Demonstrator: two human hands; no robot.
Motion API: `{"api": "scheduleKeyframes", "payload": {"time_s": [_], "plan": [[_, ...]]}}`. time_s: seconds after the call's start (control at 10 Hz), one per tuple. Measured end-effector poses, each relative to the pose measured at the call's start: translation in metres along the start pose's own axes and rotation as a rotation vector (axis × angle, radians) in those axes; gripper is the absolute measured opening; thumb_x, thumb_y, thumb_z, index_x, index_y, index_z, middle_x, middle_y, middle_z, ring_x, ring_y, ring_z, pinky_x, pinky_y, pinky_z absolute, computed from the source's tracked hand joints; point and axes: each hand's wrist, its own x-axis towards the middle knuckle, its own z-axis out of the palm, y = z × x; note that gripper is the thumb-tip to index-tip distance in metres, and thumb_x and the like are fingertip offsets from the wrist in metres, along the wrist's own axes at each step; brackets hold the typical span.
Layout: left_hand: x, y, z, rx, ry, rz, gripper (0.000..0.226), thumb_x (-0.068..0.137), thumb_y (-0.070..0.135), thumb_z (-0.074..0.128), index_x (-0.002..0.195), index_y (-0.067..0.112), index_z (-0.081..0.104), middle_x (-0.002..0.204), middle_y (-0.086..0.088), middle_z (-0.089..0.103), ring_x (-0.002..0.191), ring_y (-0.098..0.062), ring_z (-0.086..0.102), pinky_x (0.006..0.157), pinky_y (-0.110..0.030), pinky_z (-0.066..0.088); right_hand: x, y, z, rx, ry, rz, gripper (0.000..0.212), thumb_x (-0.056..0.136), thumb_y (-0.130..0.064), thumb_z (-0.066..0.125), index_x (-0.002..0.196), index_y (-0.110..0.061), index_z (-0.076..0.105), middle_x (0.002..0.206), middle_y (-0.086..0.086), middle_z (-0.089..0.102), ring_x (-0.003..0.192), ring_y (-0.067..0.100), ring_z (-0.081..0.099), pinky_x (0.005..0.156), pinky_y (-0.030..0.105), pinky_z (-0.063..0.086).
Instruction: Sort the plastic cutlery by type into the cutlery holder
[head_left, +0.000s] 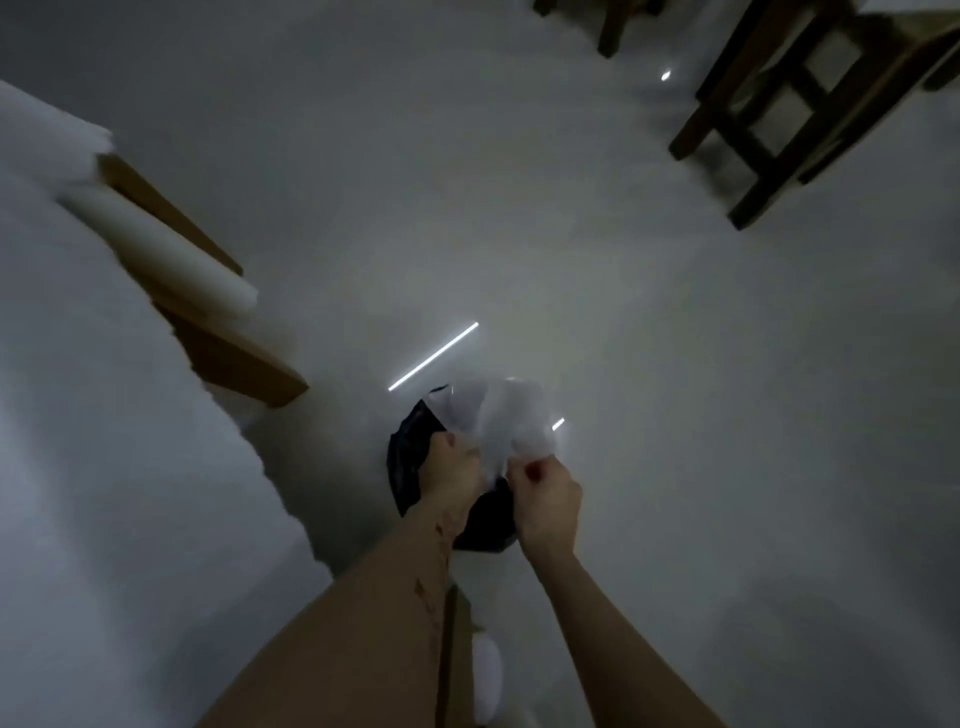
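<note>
Head view shows our left hand (457, 470) and right hand (545, 493) each pinching a crumpled clear plastic bag (501, 421) above a black-lined bin (410, 457); we cannot make out any cutlery; wooden chairs (795, 98) stand well apart.

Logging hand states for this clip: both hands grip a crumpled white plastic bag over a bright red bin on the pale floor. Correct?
Not quite. In the head view the bin is black, not red. The left hand and right hand do grip the white plastic bag over it, above the pale floor.
</note>
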Motion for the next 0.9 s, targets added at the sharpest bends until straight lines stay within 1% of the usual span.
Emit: {"api": "scheduleKeyframes", "payload": {"time_s": [0.1, 0.2, 0.3, 0.4, 0.5, 0.6, 0.7, 0.8, 0.9], "plan": [[0.046, -0.035, 0.028, -0.038, -0.067, -0.083, 0.032, 0.094, 0.017, 0.044, 0.126, 0.011, 0.049, 0.116, -0.012, 0.057, 0.095, -0.027, 0.053, 0.083, -0.034, 0.045, 0.023, 0.044, 0.034, -0.002, 0.024, 0.017, 0.03, 0.097, -0.02, 0.054, 0.069, -0.008, 0.052, 0.062, 0.002, 0.053, 0.059, 0.018, 0.052, 0.055, 0.023, 0.035], [0.083, -0.065, 0.046, 0.006, -0.142, -0.136, 0.046, 0.095, 0.015, 0.05, 0.139, 0.011, 0.039, 0.131, -0.014, 0.052, 0.114, -0.033, 0.051, 0.1, -0.042, 0.044, 0.038, 0.078, 0.06, 0.022, -0.031, 0.039, 0.022, 0.099, -0.022, 0.052, 0.083, -0.009, 0.059, 0.078, 0.007, 0.063, 0.072, 0.023, 0.06, 0.062, 0.026, 0.04], [0.099, -0.086, 0.049, 0.247, -0.1, -0.177, 0.069, 0.092, 0.012, 0.055, 0.148, 0.003, 0.016, 0.145, -0.021, 0.037, 0.129, -0.039, 0.041, 0.107, -0.042, 0.036, 0.045, 0.1, 0.076, -0.026, -0.169, 0.091, 0.03, 0.095, -0.013, 0.055, 0.125, -0.008, 0.055, 0.112, 0.014, 0.067, 0.1, 0.031, 0.064, 0.082, 0.035, 0.053], [0.093, -0.09, 0.042, 0.519, -0.054, -0.198, 0.078, 0.093, 0.016, 0.052, 0.148, -0.004, 0.001, 0.153, -0.026, 0.017, 0.141, -0.04, 0.023, 0.114, -0.044, 0.021, 0.043, 0.105, 0.076, -0.087, -0.231, 0.108, 0.057, 0.092, -0.004, 0.051, 0.146, -0.007, 0.031, 0.13, 0.017, 0.059, 0.111, 0.035, 0.059, 0.091, 0.037, 0.05], [0.082, -0.079, 0.029, 0.7, -0.167, -0.164, 0.08, 0.096, 0.026, 0.049, 0.148, -0.003, -0.005, 0.158, -0.021, -0.001, 0.146, -0.037, 0.001, 0.119, -0.042, 0.007, 0.035, 0.09, 0.061, -0.163, -0.274, 0.064, 0.061, 0.091, -0.002, 0.048, 0.148, -0.006, 0.026, 0.131, 0.02, 0.056, 0.112, 0.037, 0.058, 0.091, 0.038, 0.05], [0.058, -0.049, 0.004, 0.865, -0.216, 0.062, 0.069, 0.096, 0.025, 0.044, 0.15, 0.003, 0.006, 0.158, -0.016, -0.002, 0.145, -0.037, -0.003, 0.119, -0.048, 0.011, 0.025, 0.055, 0.035, -0.32, -0.344, -0.092, 0.054, 0.092, -0.007, 0.05, 0.143, -0.002, 0.033, 0.137, 0.019, 0.05, 0.122, 0.036, 0.05, 0.102, 0.04, 0.045], [0.019, -0.007, -0.034, 0.907, -0.134, 0.221, 0.059, 0.093, 0.022, 0.044, 0.146, 0.007, 0.022, 0.156, -0.014, 0.013, 0.144, -0.036, 0.008, 0.116, -0.05, 0.019, 0.017, 0.001, 0.001, -0.509, -0.383, -0.268, 0.047, 0.096, -0.019, 0.05, 0.139, -0.002, 0.041, 0.143, 0.017, 0.045, 0.13, 0.032, 0.043, 0.107, 0.035, 0.039], [-0.036, 0.045, -0.082, 0.912, -0.068, 0.333, 0.056, 0.097, 0.022, 0.038, 0.148, 0.011, 0.019, 0.16, -0.011, 0.003, 0.147, -0.033, -0.001, 0.118, -0.049, 0.012, -0.003, -0.07, -0.032, -0.596, -0.356, -0.45, 0.05, 0.096, -0.034, 0.043, 0.134, -0.002, 0.05, 0.138, 0.018, 0.051, 0.131, 0.033, 0.044, 0.112, 0.034, 0.031], [-0.098, 0.08, -0.131, 0.927, 0.021, 0.477, 0.055, 0.099, 0.022, 0.036, 0.149, 0.012, 0.017, 0.16, -0.008, 0.004, 0.148, -0.029, -0.001, 0.119, -0.042, 0.013, -0.035, -0.139, -0.063, -0.677, -0.362, -0.574, 0.072, 0.082, -0.054, 0.022, 0.132, -0.01, 0.051, 0.132, 0.012, 0.056, 0.127, 0.032, 0.045, 0.111, 0.036, 0.032]]}}
